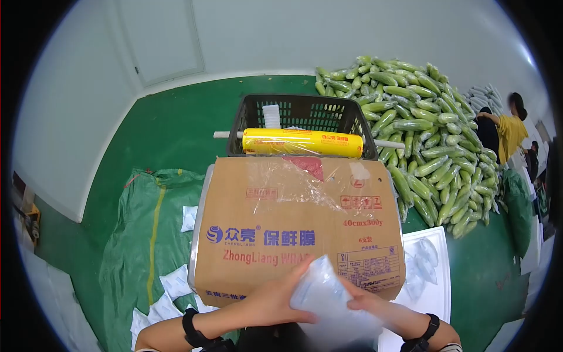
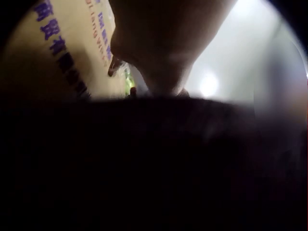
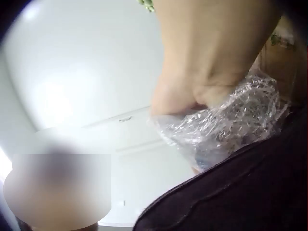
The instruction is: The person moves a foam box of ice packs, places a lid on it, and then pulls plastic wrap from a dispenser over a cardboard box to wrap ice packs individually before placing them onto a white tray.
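A white pack wrapped in clear film (image 1: 328,299) is held between both hands over the front edge of a large cardboard box (image 1: 281,217). My left hand (image 1: 281,296) grips its left side, thumb toward the front. The right hand (image 1: 366,299) holds the other side with the thumb on top. In the right wrist view crinkled film (image 3: 226,125) bunches below the right hand (image 3: 192,91). The left wrist view is mostly dark, with the left hand (image 2: 159,62) beside the box's printed side (image 2: 62,57).
Behind the box, a yellow film roll (image 1: 302,143) on a rod lies across a black crate (image 1: 299,105). Wrapped green vegetables (image 1: 434,135) are heaped at right. White packs (image 1: 176,281) lie on green sheeting at left. A white tray (image 1: 443,264) holds film-wrapped pieces. People stand far right.
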Available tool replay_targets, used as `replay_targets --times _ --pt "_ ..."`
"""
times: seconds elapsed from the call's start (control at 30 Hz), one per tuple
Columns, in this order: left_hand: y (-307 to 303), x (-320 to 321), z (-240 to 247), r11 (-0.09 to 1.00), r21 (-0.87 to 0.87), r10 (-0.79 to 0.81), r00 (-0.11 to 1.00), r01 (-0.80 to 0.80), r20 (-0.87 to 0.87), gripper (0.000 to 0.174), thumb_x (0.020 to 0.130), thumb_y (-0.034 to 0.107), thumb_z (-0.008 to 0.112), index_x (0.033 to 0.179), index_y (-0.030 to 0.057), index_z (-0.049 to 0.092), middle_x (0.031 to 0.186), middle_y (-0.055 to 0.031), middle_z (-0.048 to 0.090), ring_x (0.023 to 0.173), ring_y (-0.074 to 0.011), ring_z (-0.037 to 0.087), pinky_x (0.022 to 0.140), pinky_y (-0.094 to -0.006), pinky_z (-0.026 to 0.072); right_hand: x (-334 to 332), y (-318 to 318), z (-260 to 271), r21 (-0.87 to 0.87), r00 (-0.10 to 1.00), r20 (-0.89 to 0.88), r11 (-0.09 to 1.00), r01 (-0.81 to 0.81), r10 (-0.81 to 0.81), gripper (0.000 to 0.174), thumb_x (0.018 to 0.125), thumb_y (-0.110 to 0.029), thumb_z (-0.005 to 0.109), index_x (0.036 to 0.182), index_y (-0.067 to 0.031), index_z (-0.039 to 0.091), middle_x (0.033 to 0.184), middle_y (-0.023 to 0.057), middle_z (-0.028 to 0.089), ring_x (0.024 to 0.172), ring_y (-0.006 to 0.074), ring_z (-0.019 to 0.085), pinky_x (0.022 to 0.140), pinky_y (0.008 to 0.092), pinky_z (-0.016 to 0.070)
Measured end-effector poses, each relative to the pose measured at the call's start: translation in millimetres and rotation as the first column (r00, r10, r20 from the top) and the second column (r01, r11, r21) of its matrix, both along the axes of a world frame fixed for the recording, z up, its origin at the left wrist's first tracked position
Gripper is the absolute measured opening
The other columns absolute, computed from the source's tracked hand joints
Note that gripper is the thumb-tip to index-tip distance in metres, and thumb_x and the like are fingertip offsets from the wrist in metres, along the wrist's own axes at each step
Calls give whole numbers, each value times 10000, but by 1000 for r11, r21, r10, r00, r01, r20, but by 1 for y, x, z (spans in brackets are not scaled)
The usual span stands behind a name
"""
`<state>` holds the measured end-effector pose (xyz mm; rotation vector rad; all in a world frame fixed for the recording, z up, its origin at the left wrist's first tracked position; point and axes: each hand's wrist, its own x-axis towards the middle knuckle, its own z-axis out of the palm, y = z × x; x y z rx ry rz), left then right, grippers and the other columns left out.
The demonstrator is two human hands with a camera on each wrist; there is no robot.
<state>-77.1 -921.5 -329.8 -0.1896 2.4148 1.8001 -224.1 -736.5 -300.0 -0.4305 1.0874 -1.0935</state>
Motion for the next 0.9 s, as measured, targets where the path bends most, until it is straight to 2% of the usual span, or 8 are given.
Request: replay_targets --times 0.07,0.2,0.3,0.4,0.5,0.6,0.77,0.9 --pt "-11 8 -5 944 317 -145 976 88 161 793 691 211 794 1333 20 368 1282 -137 483 1199 -225 457 1000 -349 366 3 -4 -12 -151 947 -257 959 -239 195 843 817 -234 549 1474 -94 39 1465 149 211 1333 254 273 1054 364 289" --pt "-13 25 -18 845 522 -66 944 -120 323 634 751 81 714 1304 35 407 1233 -108 518 1167 -196 472 1008 -357 372 2 -21 3 72 889 -412 979 -188 201 593 868 -196 554 1400 -58 329 1294 160 471 1168 267 487 950 360 397" --pt "-14 25 -34 628 670 182 912 -395 367 481 897 188 571 1304 10 387 1250 -126 515 1137 -211 512 988 -373 403 -26 -18 18 -571 169 -804 819 51 -570 376 928 -269 505 1252 -83 546 1268 214 498 1138 330 523 947 404 406" --pt "-14 -2 -26 300 776 269 830 -555 489 425 984 277 392 1325 26 354 1265 -115 507 1162 -227 501 1006 -411 394 -33 -31 20 -806 352 -581 580 -120 -734 544 953 -481 343 1229 -74 572 1361 238 406 1257 376 405 1043 446 296" --pt "-3 -24 -20 311 837 213 891 -451 401 681 897 586 355 1401 137 267 1367 -69 423 1246 -249 428 1025 -449 369 -27 -64 19 -698 365 -715 643 -316 -596 802 914 -628 120 1231 -38 561 1426 238 314 1348 390 248 1100 466 155" --pt "11 -46 -5 221 924 285 927 -312 245 781 837 684 361 1428 188 237 1420 -45 359 1304 -233 349 1079 -435 294 -25 -88 -1 -868 670 -345 495 39 -658 935 861 -694 12 1251 -27 540 1453 224 275 1385 365 143 1110 462 103" --pt "13 -70 16 279 943 471 882 -183 31 799 833 663 412 1442 194 193 1455 -31 295 1337 -214 280 1115 -410 222 15 -107 -18 -774 685 291 257 579 -668 1067 733 -690 584 1440 -64 87 1422 160 279 1329 271 284 1104 435 208" --pt "24 -60 -1 640 630 574 818 -439 -13 829 830 639 468 1441 152 190 1456 -65 293 1337 -252 284 1112 -452 225 -4 -94 -30 -639 579 199 344 689 -791 817 810 -591 568 1359 -65 269 1308 118 440 1199 272 462 1019 468 379"
